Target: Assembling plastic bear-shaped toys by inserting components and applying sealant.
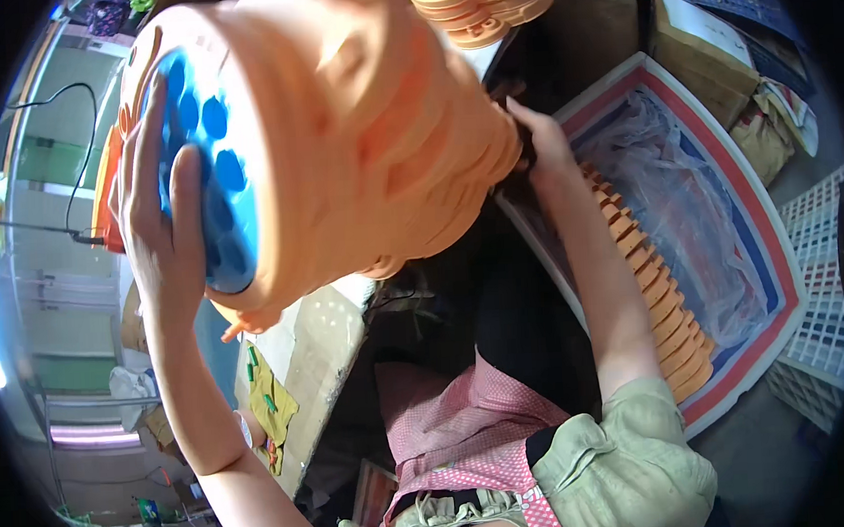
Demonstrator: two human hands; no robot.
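Observation:
A long stack of light-orange plastic pieces [370,162] is held up sideways between my two hands. Its left end piece carries a blue panel [227,215] with round hollows. My left hand [161,209] lies against that panel, fingers stretched over it, bracing this end. At the far right end, my right hand [541,138] grips the stack; some of its fingers are hidden behind the pieces. Below my right forearm, a row of similar orange pieces [654,286] stands packed along the near side of a large box [779,238] with red, white and blue bands.
Clear plastic film [674,205] lines the box. A white lattice crate [813,275] stands to its right, a cardboard box [705,53] beyond it. More orange pieces [477,11] are piled at the top. On the worktable [327,348] at left lies a yellow sheet [272,392] with small green parts.

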